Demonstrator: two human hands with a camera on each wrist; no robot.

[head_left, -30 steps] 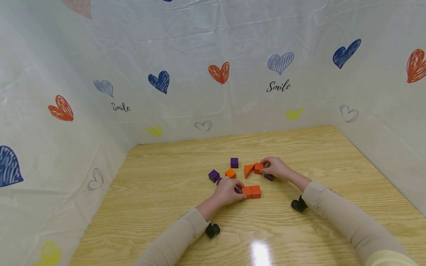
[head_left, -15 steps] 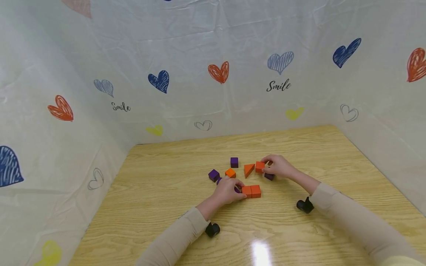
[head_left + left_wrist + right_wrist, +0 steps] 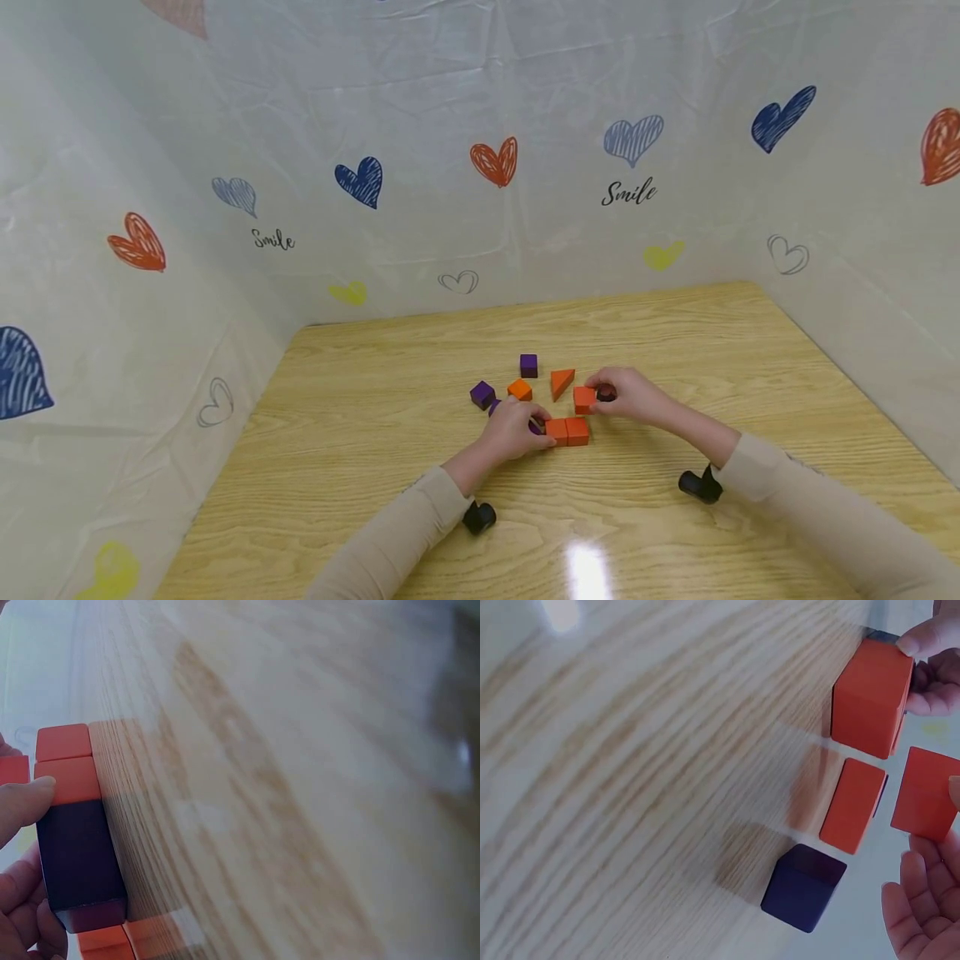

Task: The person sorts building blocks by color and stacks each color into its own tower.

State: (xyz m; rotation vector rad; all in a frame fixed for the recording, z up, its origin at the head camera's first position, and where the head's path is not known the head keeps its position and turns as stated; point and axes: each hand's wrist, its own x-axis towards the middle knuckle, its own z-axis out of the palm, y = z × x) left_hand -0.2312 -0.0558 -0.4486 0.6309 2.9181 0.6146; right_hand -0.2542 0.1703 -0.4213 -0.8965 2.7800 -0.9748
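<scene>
Two red cubes sit side by side on the wooden table, the right one [image 3: 577,431] touching the left one [image 3: 556,431]. My left hand [image 3: 513,431] holds the left cube, its thumb [image 3: 26,801] on the near face. A dark purple block [image 3: 81,859] lies against that cube by my left fingers; the hand partly covers it in the head view. My right hand [image 3: 633,396] pinches another red cube [image 3: 926,795] between thumb and fingers. This cube is just beyond the right end of the pair, apart from it and off the table.
An orange triangle block [image 3: 561,383] lies behind the pair. Farther left are an orange block [image 3: 520,390] and two purple cubes, one left [image 3: 482,395] and one behind [image 3: 528,366]. A dark block [image 3: 606,392] is partly hidden by my right hand. A heart-printed sheet [image 3: 420,233] hangs behind the table.
My right hand has lifted its red cube away from beside the triangle and brought it nearer, towards the pair. My left hand has stayed in place.
</scene>
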